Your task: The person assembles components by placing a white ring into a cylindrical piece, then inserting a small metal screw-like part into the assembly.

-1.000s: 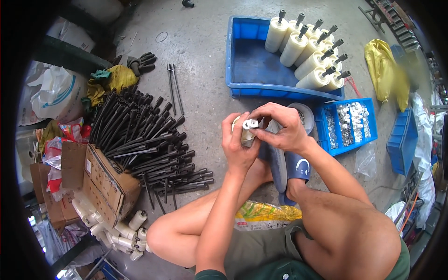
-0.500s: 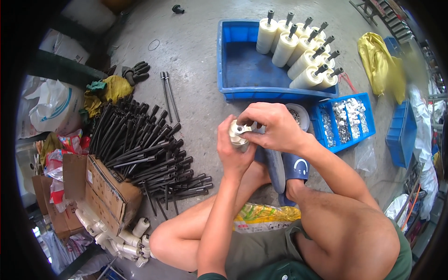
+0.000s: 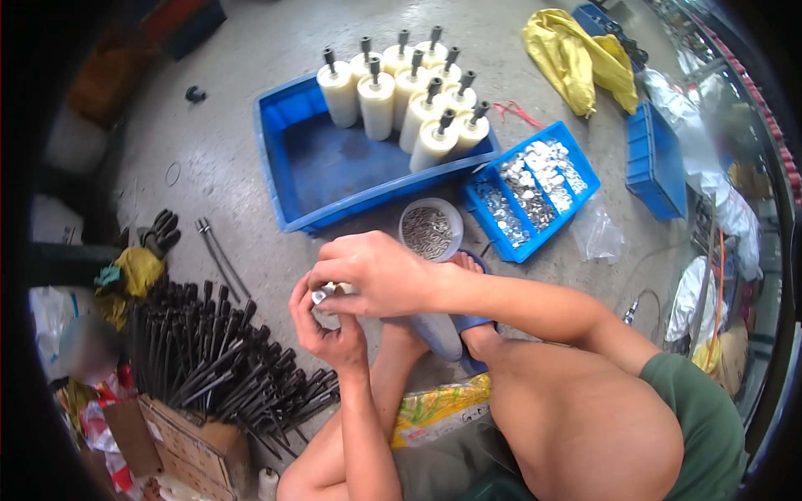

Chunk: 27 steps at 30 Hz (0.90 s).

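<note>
— What's in those hands, from where you stand?

— A pale part, up in front of the folded legs. The left hand is curled round it and the right hand pinches at its upper end; I'd guess one grip steadies while the other does the fine handling. Fingers cover most of it, so I can't tell its full shape

— And close by?

— Just beyond the right hand sits a round bowl of small metal pieces, within easy dipping reach, I suppose. The black rods lie heaped to the left, ends fanned rightward, likely handy for picking

— That divided blue tray?

— Beside the bowl, on its right; compartments probably stop the small fittings mixing

— And farther out?

— The blue crate, cream rollers upright toward its far right, black stems up, perhaps so nothing rolls about
</note>
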{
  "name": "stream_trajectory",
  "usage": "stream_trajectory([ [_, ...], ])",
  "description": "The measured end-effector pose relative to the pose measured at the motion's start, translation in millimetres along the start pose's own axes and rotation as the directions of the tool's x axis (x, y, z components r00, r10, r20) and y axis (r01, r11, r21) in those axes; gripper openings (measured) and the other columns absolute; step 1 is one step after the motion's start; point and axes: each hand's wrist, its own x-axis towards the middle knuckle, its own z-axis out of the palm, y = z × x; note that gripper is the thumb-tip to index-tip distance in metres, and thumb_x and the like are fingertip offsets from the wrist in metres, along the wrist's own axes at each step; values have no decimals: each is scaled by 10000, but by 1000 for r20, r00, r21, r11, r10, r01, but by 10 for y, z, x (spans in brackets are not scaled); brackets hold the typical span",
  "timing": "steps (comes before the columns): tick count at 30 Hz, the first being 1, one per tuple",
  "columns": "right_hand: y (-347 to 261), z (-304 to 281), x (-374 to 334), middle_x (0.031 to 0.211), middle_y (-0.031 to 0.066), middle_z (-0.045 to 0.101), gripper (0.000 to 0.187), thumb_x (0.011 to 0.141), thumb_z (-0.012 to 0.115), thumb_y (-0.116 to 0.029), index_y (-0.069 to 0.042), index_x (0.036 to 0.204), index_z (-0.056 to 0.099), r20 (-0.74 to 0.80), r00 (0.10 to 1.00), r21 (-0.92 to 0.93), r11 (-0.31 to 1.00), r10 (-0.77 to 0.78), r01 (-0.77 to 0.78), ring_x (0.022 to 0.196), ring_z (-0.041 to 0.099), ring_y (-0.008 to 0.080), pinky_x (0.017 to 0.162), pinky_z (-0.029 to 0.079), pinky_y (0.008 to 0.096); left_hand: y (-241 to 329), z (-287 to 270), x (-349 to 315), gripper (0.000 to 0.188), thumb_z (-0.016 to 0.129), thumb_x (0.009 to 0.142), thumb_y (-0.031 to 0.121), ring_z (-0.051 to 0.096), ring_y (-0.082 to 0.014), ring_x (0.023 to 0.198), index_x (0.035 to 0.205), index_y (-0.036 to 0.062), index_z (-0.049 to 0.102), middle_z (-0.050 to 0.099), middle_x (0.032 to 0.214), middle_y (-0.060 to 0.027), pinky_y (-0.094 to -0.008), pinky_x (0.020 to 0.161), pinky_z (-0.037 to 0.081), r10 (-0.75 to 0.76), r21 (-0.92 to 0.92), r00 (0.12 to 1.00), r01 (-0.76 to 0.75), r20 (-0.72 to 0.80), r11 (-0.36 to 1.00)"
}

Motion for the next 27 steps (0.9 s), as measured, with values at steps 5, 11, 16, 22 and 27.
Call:
stream_trajectory([
  [5,3,17,-67,895,108,692,227,871,808,-249,-76,1008,754,-46,988,78,987,146,-142,865,697,355,728,566,461,22,77,-13,218,725,959,71,698,-310,1122,1150,-34,713,709,1244,-183,-406,961,557,-35,-20,999,35,-12,999],
  [11,-78,10,-83,874,86,678,251,869,809,-301,-78,958,733,-105,990,-170,979,92,-109,854,698,327,695,569,454,54,36,1,225,726,964,91,697,-318,1129,1146,-41,711,711,1237,-186,-418,967,556,-3,40,1000,2,17,999],
  [16,-107,46,-103,898,83,682,307,870,814,-353,-84,987,723,-104,991,-244,963,88,-111,888,706,311,708,576,448,104,35,8,274,739,950,83,688,-326,1149,1189,-45,699,704,1252,-190,-431,991,547,-14,73,999,12,29,997],
  [22,304,-422,-268,912,141,765,300,908,840,-312,-38,1018,784,-279,939,-123,962,201,-242,805,764,260,727,601,377,42,-4,-21,385,761,925,11,667,-313,1193,1288,-53,649,688,1279,-194,-421,1043,529,-116,-60,991,112,-68,992],
  [27,953,-1238,-1104,861,158,771,201,919,775,-269,-70,942,795,-473,721,-309,671,507,-674,772,760,340,707,606,441,70,-101,61,307,772,934,10,683,-333,1137,1234,-12,711,694,1261,-191,-428,990,546,40,95,999,-39,-9,995],
])
